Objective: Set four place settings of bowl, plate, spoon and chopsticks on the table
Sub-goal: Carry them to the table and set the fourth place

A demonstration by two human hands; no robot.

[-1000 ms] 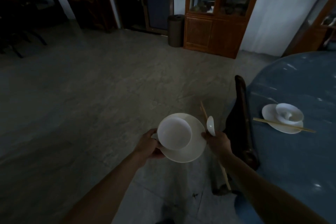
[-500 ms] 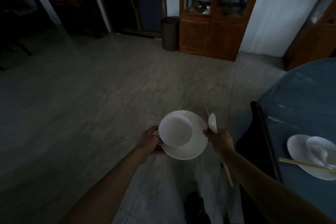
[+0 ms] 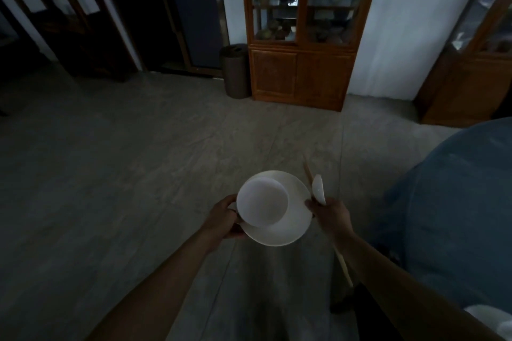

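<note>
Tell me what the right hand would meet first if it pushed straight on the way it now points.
The right hand points up-frame over bare floor; nothing stands close ahead. The wooden cabinet lies far along that line, though depth is unclear.

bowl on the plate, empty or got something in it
Empty: the bowl's inside shows plain white, nothing in it, as it sits on the plate.

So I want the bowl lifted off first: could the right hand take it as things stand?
Probably not: the right hand already holds the spoon and chopsticks, though the bowl sits close.
</note>
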